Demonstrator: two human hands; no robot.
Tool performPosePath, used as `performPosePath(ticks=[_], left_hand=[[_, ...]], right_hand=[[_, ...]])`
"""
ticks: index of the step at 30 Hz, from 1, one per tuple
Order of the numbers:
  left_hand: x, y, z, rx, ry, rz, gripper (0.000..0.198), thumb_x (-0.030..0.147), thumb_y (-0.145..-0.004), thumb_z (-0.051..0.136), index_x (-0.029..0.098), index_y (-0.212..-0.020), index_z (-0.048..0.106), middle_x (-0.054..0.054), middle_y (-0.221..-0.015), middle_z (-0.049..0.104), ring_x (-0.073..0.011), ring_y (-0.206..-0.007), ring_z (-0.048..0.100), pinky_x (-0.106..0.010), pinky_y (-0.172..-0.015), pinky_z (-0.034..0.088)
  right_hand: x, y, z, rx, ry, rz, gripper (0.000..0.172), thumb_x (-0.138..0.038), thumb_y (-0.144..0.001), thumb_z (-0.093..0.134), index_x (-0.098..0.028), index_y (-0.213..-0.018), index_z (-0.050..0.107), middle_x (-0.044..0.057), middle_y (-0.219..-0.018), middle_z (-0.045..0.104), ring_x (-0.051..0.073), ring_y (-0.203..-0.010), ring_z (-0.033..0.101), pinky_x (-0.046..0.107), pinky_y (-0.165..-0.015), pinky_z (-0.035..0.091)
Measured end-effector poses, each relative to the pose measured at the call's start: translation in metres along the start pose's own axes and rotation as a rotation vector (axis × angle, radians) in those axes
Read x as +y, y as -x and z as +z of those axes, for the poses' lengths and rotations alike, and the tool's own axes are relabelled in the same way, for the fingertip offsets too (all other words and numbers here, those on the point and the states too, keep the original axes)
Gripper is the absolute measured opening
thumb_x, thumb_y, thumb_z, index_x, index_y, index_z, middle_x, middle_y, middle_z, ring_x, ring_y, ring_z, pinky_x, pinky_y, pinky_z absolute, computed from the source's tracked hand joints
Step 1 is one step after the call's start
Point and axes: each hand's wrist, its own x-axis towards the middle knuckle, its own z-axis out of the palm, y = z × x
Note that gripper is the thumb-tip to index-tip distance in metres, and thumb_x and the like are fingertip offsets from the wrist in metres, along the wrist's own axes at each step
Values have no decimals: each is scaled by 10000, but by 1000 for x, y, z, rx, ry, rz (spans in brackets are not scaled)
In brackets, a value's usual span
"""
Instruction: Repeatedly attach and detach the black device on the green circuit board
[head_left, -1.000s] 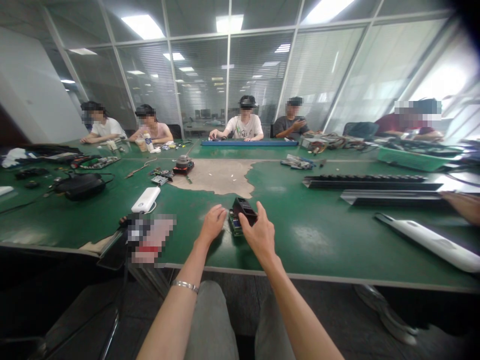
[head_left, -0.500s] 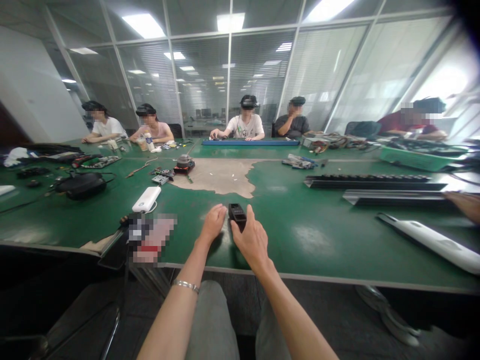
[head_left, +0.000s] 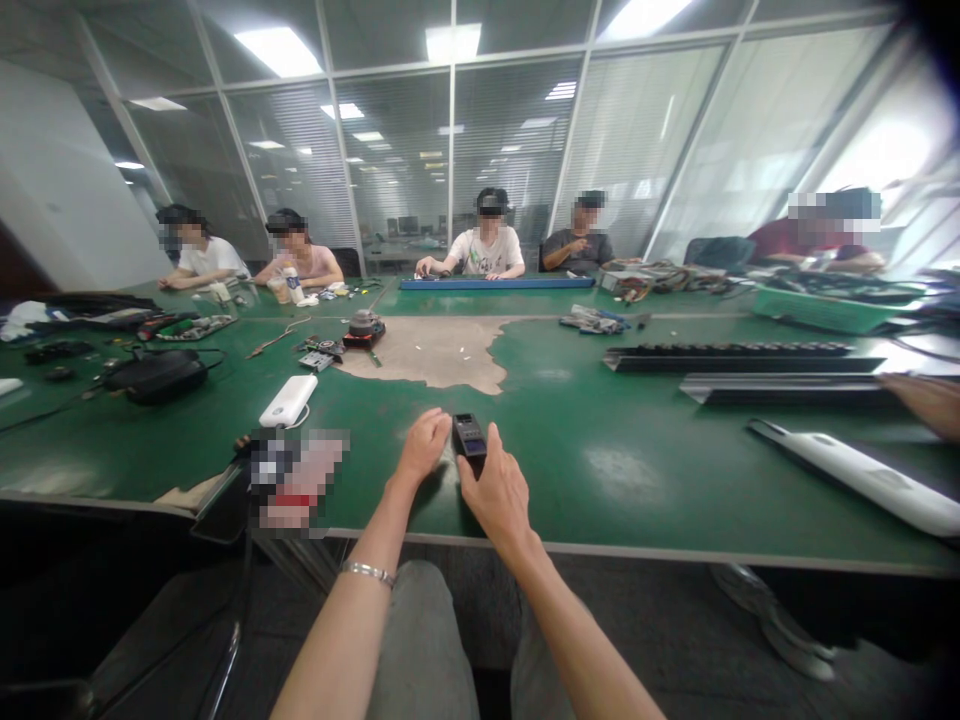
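Observation:
Close to the table's front edge is a small black handheld device (head_left: 469, 437) with buttons and what looks like a small screen on its upper face. My right hand (head_left: 499, 492) holds its near end, thumb at the lower left and index finger along the right side. On its left side is my left hand (head_left: 424, 443), fingers curled together and thumb side up, close to the device's edge. I cannot make out whether those fingers touch the device or hold anything, since the palm side is hidden.
On the green table (head_left: 555, 480) a white power bank (head_left: 289, 400) with a cable lies to the left, near a black pouch (head_left: 156, 372). Dark metal channels (head_left: 742, 360) and a long white housing (head_left: 862, 475) lie right. Another person's hand (head_left: 926, 400) rests there. Several people sit opposite.
The black device has turned or tilted slightly, so more of its buttoned face shows. My hands stay close around it. Across the table, one person's hand has come down from the face.

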Motion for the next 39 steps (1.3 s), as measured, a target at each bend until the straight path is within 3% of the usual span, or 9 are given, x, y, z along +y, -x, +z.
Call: performPosePath(ticks=[6,13,20,29,35,39], left_hand=[[-1,1,1,-37,-23,18,388,393,-930,396,184,-1097,678,-93,-1227,630,-202,-1232,512,-383,-1083,379],[-7,1,5,-23,-45,25,366,400,-904,457,181,-1100,675,-102,-1272,597,-210,-1232,512,-389,-1084,378],[-5,2,2,27,-1,21,407,409,-928,407,155,-1132,651,-107,-1233,623,-197,-1220,520,-365,-1080,386],[-4,1,0,39,41,-10,418,411,-939,379,155,-1126,653,-102,-1228,628,-192,-1211,529,-366,-1089,379],[-3,-1,1,55,75,-53,440,416,-952,341,156,-1155,631,-101,-1245,618,-189,-1206,537,-359,-1086,383],[-5,0,2,56,80,-37,442,419,-956,329,164,-1159,628,-94,-1248,618,-183,-1210,533,-358,-1092,375]], right_hand=[[3,-4,3,55,-90,-36,755,-443,-863,463,-67,-1454,180,204,-1278,528,292,-1085,540,417,-907,424],[4,-2,8,44,-91,-4,684,-429,-885,422,-80,-1442,232,196,-1248,554,285,-1037,566,412,-873,439],[3,-1,8,4,-67,6,781,-476,-847,490,-71,-1450,203,199,-1206,580,301,-1027,571,409,-856,443],[2,-6,6,-23,-79,47,740,-407,-840,502,-79,-1444,228,191,-1191,595,295,-1021,593,394,-854,449],[-4,-22,-2,74,-184,72,734,-452,-836,500,-75,-1426,279,209,-1283,536,305,-1125,554,412,-914,434],[6,-37,-14,171,-254,72,740,-495,-827,506,-112,-1425,297,176,-1381,461,289,-1211,500,403,-983,400]])
